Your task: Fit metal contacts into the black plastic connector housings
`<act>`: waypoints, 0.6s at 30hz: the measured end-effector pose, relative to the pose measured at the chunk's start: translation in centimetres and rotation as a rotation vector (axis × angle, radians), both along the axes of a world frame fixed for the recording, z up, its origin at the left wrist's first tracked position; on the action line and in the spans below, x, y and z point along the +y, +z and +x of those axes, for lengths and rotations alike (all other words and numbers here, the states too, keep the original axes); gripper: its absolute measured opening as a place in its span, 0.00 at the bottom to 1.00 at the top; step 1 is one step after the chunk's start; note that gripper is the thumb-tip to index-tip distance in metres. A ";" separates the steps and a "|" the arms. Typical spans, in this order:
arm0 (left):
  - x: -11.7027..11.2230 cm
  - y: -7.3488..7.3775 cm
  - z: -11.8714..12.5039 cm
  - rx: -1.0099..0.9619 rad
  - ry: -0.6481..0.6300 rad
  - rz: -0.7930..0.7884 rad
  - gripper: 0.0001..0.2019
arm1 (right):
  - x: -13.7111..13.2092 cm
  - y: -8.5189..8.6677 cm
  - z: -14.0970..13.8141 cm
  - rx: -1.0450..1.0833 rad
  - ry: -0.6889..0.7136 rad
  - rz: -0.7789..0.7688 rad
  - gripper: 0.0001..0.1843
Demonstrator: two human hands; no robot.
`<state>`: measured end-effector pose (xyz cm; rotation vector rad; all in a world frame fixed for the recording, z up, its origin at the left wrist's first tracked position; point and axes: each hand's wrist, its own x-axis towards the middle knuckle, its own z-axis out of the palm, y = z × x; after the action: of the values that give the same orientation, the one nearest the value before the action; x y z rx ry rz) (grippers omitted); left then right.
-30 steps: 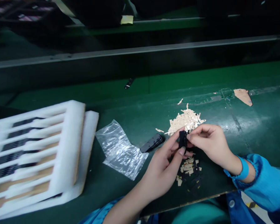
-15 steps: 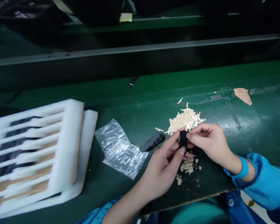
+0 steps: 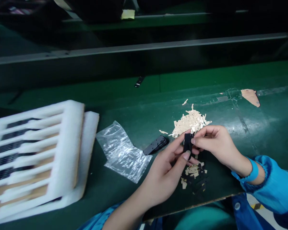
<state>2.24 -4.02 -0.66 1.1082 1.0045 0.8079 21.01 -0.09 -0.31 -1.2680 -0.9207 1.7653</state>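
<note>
A small black flat strip [image 3: 188,142] is pinched between the thumb and fingers of my left hand [image 3: 166,172]. My right hand [image 3: 213,142] is closed, with thumb and forefinger pressed at the strip's upper right edge; whether a smaller piece sits in that pinch is hidden. Just beyond my fingers lies a heap of small pale flat pieces [image 3: 188,123]. Under my hands are scattered pale pieces [image 3: 192,171] and dark scraps [image 3: 200,183]. To the left of my left hand rests a stack of black plates with small holes [image 3: 155,145].
A clear plastic bag [image 3: 124,153] lies left of the plates. White foam trays [image 3: 73,143] with black parts in their slots fill the left side. Farther back are a loose black strip [image 3: 139,81] and a torn brown scrap [image 3: 251,97]. The green table's front edge [image 3: 196,207] runs close to me.
The view has shifted slightly. Both hands keep nearly the same place and grip on the black strip.
</note>
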 end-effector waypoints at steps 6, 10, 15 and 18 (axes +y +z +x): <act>-0.1 0.0 -0.1 -0.015 -0.013 0.026 0.25 | 0.5 0.2 0.1 0.017 0.029 -0.122 0.08; -0.1 0.0 0.0 -0.026 -0.007 0.034 0.25 | 0.6 0.4 0.2 0.017 0.033 -0.208 0.11; 0.0 0.2 0.1 -0.014 0.000 0.038 0.25 | 0.6 0.4 0.1 0.022 0.022 -0.186 0.09; 0.0 0.2 0.1 0.021 -0.001 0.066 0.25 | 0.4 0.4 0.0 0.023 0.020 -0.126 0.08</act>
<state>2.31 -4.03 -0.51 1.1755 1.0008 0.8353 21.03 0.29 0.08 -1.3191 -0.8227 1.8740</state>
